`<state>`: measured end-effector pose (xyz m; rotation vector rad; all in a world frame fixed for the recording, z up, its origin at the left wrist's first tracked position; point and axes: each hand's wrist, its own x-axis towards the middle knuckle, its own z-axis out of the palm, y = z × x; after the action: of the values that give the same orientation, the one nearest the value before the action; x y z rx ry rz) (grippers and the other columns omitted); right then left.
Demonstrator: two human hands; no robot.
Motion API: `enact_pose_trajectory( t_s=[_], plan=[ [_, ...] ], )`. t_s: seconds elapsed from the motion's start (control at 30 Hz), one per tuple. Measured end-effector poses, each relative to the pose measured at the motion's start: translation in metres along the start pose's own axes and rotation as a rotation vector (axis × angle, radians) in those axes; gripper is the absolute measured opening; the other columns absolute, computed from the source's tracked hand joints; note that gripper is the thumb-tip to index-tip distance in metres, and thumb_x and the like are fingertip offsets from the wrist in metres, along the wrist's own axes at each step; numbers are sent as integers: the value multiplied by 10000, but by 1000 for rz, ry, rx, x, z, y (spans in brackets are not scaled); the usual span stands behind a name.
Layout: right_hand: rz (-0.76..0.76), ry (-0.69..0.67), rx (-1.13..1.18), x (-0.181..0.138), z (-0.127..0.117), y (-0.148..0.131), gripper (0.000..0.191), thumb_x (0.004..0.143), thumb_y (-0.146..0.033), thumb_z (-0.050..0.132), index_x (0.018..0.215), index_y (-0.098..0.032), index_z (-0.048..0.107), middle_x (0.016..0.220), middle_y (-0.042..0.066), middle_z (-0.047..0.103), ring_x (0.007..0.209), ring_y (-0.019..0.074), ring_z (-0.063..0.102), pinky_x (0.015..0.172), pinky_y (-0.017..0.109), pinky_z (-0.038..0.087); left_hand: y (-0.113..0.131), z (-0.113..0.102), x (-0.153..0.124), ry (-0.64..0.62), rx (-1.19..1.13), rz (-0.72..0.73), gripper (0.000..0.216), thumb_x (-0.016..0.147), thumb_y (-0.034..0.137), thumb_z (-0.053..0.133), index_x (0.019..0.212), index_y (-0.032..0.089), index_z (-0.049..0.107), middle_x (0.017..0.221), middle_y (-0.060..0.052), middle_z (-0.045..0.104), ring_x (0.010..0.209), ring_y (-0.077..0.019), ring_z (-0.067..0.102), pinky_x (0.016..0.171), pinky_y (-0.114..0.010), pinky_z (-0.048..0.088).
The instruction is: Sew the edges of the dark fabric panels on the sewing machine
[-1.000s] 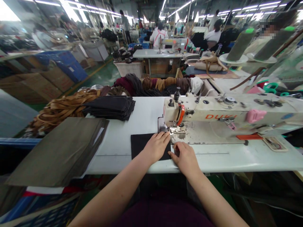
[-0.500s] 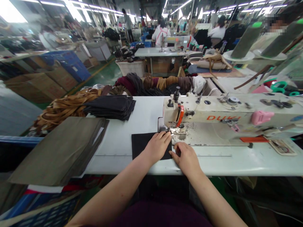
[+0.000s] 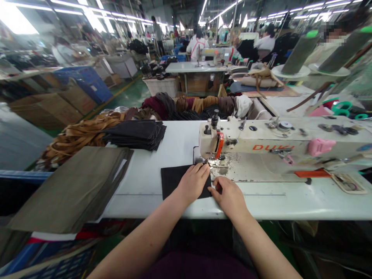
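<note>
A black fabric piece point(image 3: 171, 181) lies flat on the white sewing table, its far right corner by the presser foot point(image 3: 207, 162) of the sewing machine point(image 3: 247, 143). My left hand point(image 3: 194, 181) rests palm down on the fabric, fingers stretched toward the needle area and partly hiding the cloth. Beside the right edge of the piece is my right hand point(image 3: 228, 193), its fingers curled and thumb at the fabric's edge, the two closed on that edge. The needle itself is too small to make out.
Left on the table are a stack of black pieces point(image 3: 135, 134) and a stack of olive-grey fabric point(image 3: 66, 186). Tan straps point(image 3: 78, 133) are heaped behind them. Thread cones point(image 3: 300, 52) stand at the right. Other people work at the back.
The view has tilted up slightly, so everything sits a little lower in the picture. The hands and the fabric keep nearly the same place at the machine.
</note>
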<state>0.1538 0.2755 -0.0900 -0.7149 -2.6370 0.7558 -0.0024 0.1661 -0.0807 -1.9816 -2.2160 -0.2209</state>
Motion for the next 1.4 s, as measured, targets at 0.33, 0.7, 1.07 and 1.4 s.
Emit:
enact_pose_trajectory(
  t_s=[0.33, 0.7, 1.07, 1.4],
  plan=[
    [-63, 44, -16, -5, 1, 2, 299, 899, -284, 711, 1185, -232, 642, 918, 25, 597, 830, 200, 574, 809, 324, 440, -2, 13, -5, 47, -23, -38, 428, 1032, 203, 443, 1451, 131, 495, 1493, -152, 496, 1379, -278, 460, 1140, -425, 410],
    [-95, 40, -33, -7, 3, 4, 343, 933, -263, 667, 1276, -267, 686, 894, 31, 581, 817, 189, 572, 790, 314, 470, -3, 15, -4, 48, -8, -34, 434, 1020, 198, 450, 1445, 128, 500, 1493, -157, 503, 1373, -287, 473, 1133, -430, 416],
    [-58, 35, -125, -1, 3, -2, 363, 964, -290, 640, 1326, -288, 662, 878, 29, 567, 817, 193, 578, 798, 306, 469, 4, 7, -26, 103, -128, 37, 301, 1014, 143, 459, 1251, 95, 639, 1281, -138, 643, 1203, -251, 584, 1098, -394, 483],
    [-56, 76, -213, 9, 7, -2, 350, 1011, -340, 576, 1351, -298, 650, 869, 32, 554, 796, 191, 553, 795, 311, 438, 4, 6, -42, 74, -145, 55, 384, 1011, 121, 459, 1372, 124, 591, 1391, -114, 603, 1361, -262, 487, 1157, -434, 442]
  ],
)
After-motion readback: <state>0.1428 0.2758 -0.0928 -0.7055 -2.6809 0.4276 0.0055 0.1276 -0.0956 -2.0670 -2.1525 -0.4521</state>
